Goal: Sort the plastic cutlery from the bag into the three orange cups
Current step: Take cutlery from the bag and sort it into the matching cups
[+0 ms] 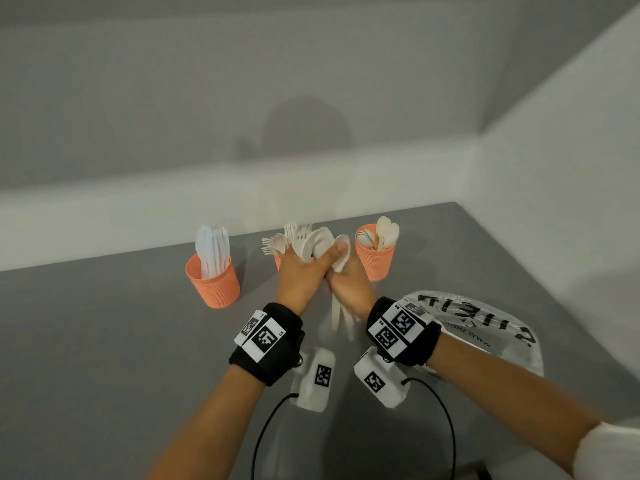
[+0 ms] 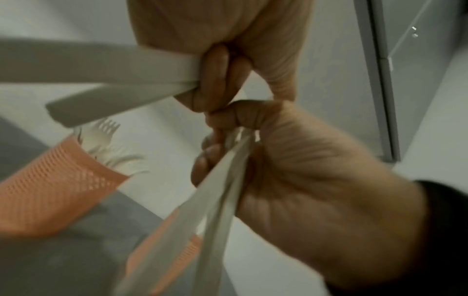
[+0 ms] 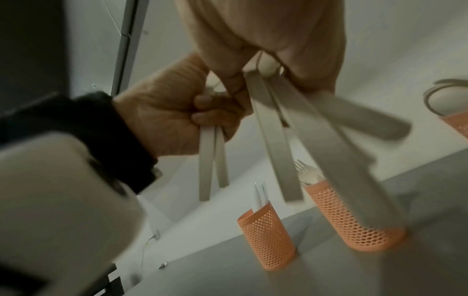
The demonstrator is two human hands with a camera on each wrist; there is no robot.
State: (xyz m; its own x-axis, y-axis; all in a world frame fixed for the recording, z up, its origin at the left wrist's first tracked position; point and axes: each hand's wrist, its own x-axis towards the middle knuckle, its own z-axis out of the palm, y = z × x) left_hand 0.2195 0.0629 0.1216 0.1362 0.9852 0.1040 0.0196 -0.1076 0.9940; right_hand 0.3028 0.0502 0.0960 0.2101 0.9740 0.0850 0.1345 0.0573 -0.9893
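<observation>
Three orange mesh cups stand in a row on the grey table (image 1: 104, 341). The left cup (image 1: 213, 282) holds knives, the middle cup (image 1: 278, 262) holds forks and is mostly hidden by my hands, and the right cup (image 1: 375, 259) holds spoons. My left hand (image 1: 304, 271) grips a pair of white spoons (image 1: 313, 245), bowls up, in front of the middle cup. My right hand (image 1: 346, 284) touches it and grips several cutlery pieces, whose handles (image 1: 341, 318) hang down. The right wrist view shows both fists, left hand (image 3: 164, 116) and right hand (image 3: 266, 30).
A crumpled plastic bag (image 1: 485, 323) with black lettering lies on the table at the right, under my right forearm. White walls close the table at the back and right. Black cables run from the wrist cameras toward the near edge.
</observation>
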